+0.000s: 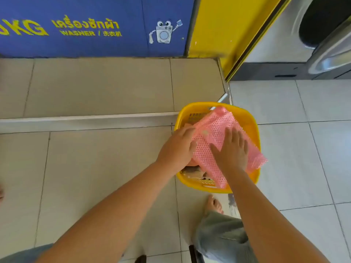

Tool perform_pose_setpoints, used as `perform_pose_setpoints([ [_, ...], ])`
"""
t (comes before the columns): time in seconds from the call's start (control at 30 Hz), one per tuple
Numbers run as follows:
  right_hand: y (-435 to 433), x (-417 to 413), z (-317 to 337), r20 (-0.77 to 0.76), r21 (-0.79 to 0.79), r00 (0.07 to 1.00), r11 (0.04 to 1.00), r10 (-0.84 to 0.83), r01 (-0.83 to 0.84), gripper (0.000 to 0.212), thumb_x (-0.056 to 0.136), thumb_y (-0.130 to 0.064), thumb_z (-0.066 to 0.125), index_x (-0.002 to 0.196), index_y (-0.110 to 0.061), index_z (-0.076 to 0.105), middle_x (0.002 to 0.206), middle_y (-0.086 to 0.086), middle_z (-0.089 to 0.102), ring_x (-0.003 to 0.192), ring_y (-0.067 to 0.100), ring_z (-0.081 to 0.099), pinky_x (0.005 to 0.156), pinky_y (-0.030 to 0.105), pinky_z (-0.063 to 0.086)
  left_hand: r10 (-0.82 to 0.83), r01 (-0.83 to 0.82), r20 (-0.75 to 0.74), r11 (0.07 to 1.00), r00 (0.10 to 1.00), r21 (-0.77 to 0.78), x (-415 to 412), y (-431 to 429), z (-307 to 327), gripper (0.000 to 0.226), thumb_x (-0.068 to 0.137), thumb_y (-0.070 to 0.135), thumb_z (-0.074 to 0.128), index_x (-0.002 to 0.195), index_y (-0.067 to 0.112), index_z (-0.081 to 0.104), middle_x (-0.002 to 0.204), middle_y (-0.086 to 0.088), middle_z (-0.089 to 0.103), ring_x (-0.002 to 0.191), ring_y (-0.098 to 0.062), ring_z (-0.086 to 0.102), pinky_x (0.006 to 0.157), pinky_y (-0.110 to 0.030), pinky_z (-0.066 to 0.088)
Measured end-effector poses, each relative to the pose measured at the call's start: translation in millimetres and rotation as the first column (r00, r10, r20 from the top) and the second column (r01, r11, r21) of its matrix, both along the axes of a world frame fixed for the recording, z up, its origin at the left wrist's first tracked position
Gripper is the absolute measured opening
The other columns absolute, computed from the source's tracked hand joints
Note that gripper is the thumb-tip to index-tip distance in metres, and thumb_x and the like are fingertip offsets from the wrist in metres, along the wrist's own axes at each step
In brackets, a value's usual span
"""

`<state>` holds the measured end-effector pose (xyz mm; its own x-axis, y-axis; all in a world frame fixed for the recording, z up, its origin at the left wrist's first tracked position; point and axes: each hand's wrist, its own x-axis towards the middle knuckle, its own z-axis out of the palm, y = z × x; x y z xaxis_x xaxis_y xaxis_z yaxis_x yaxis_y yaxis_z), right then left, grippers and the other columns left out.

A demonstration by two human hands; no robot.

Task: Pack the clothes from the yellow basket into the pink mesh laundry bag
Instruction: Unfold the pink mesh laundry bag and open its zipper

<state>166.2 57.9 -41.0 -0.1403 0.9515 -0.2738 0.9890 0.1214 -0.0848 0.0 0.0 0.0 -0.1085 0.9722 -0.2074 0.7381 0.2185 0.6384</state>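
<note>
The yellow basket is sitting on the tiled floor, just in front of a low step and beside a yellow panel. The pink mesh laundry bag is lying draped across the top of the basket, with one corner hanging over the right rim and another end drooping over the near rim. Both of the person's arms are reaching down to it.

The left hand is curling at the bag's left edge, fingers tucked toward the mesh; it seems to be gripping the edge, though the fingertips are hidden, so I cannot be certain. The right hand is lying flat on top of the bag, fingers spread wide and pressing on the mesh, not closing on anything.

Under the bag, the clothes are showing in the near part of the basket, beige and grey folds bunched together.

A bare foot is standing on the floor just near the basket, with a light denim trouser leg above it. A blue washer sign is running along the far wall, and a washing machine is standing at the right.
</note>
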Motion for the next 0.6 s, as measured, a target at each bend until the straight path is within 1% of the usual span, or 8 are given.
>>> perform_pose_setpoints([
  [0.1, 11.5, 7.4, -23.0, 0.045, 0.066, 0.997, 0.996, -0.061, 0.058, 0.1, 0.084, -0.072, 0.048, 0.155, -0.015, 0.007, 0.162, 0.016, 0.011, 0.15, 0.033, 0.01, 0.121, 0.047, 0.013, -0.026, 0.026, 0.019, 1.0, 0.999, 0.001, 22.3, 21.0, -35.1, 0.053, 0.101, 0.033, 0.042, 0.15, 0.019, 0.027, 0.158, -0.001, 0.027, 0.145, -0.023, 0.026, 0.115, -0.038, 0.028],
  [0.2, 16.7, 12.2, -38.3, 0.005, 0.034, 0.993, 0.993, -0.115, 0.114, 0.113, 0.075, -0.081, 0.048, 0.155, -0.017, 0.001, 0.161, 0.018, 0.012, 0.148, 0.038, 0.015, 0.118, 0.051, 0.018, 0.018, -0.022, -0.036, 0.991, 0.999, -0.133, 42.2, 38.1, -68.7, 0.067, 0.1, 0.039, 0.042, 0.155, 0.016, 0.01, 0.162, -0.009, 0.013, 0.15, -0.032, 0.011, 0.12, -0.047, 0.015],
  [0.3, 18.0, 14.7, -42.9, -0.017, -0.059, 0.989, 0.988, -0.147, 0.146, 0.119, 0.071, -0.085, 0.048, 0.154, -0.018, -0.004, 0.156, 0.017, 0.029, 0.141, 0.038, 0.033, 0.112, 0.053, 0.024, 0.214, -0.212, -0.011, 0.955, 0.977, -0.205, 47.2, 45.6, -91.7, 0.071, 0.098, 0.038, 0.048, 0.154, 0.011, 0.013, 0.158, -0.012, 0.022, 0.146, -0.034, 0.023, 0.116, -0.046, 0.026],
  [0.33, 18.5, 15.6, -41.7, -0.014, -0.088, 0.988, 0.984, -0.154, 0.152, 0.119, 0.071, -0.086, 0.048, 0.154, -0.018, -0.003, 0.154, 0.017, 0.033, 0.139, 0.037, 0.035, 0.112, 0.054, 0.023, 0.243, -0.24, -0.015, 0.945, 0.97, -0.22, 46.5, 47.4, -96.3, 0.072, 0.097, 0.037, 0.051, 0.153, 0.01, 0.016, 0.157, -0.012, 0.024, 0.144, -0.034, 0.027, 0.115, -0.046, 0.029],
  [0.4, 17.9, 19.2, -42.0, -0.017, -0.101, 0.989, 0.984, -0.147, 0.144, 0.114, 0.072, -0.084, 0.049, 0.154, -0.019, 0.004, 0.152, 0.014, 0.038, 0.138, 0.036, 0.038, 0.111, 0.057, 0.022, 0.231, -0.238, -0.057, 0.952, 0.971, -0.191, 45.8, 46.4, -99.5, 0.068, 0.094, 0.039, 0.056, 0.149, 0.01, 0.028, 0.151, -0.011, 0.035, 0.137, -0.035, 0.038, 0.11, -0.046, 0.038],
  [0.47, 13.8, 25.6, -37.5, -0.086, -0.113, 0.986, 0.985, -0.14, 0.13, 0.1, 0.077, -0.076, 0.054, 0.152, -0.021, 0.018, 0.147, 0.009, 0.046, 0.135, 0.035, 0.044, 0.111, 0.059, 0.023, 0.194, -0.203, -0.064, 0.964, 0.979, -0.172, 42.7, 41.9, -95.8, 0.06, 0.093, 0.039, 0.058, 0.143, 0.012, 0.039, 0.138, -0.01, 0.048, 0.123, -0.034, 0.052, 0.097, -0.043, 0.047],
  [0.53, 9.4, 31.1, -30.7, -0.194, -0.122, 0.97, 0.985, -0.145, 0.123, 0.081, 0.084, -0.062, 0.059, 0.148, -0.022, 0.028, 0.141, 0.008, 0.053, 0.128, 0.035, 0.051, 0.107, 0.054, 0.036, 0.163, -0.166, -0.031, 0.97, 0.986, -0.176, 39.4, 36.9, -83.8, 0.049, 0.095, 0.034, 0.056, 0.138, 0.015, 0.044, 0.13, -0.01, 0.055, 0.112, -0.034, 0.059, 0.084, -0.039, 0.048],
  [0.6, 3.9, 33.4, -21.7, -0.234, -0.073, 0.968, 0.994, -0.095, 0.08, 0.066, 0.09, -0.052, 0.058, 0.145, -0.023, 0.035, 0.132, 0.01, 0.06, 0.119, 0.037, 0.057, 0.095, 0.047, 0.046, 0.121, -0.129, -0.085, 0.987, 0.989, -0.098, 38.9, 27.9, -71.4, 0.039, 0.096, 0.034, 0.055, 0.132, 0.017, 0.054, 0.125, -0.011, 0.061, 0.106, -0.033, 0.061, 0.079, -0.037, 0.048],
])
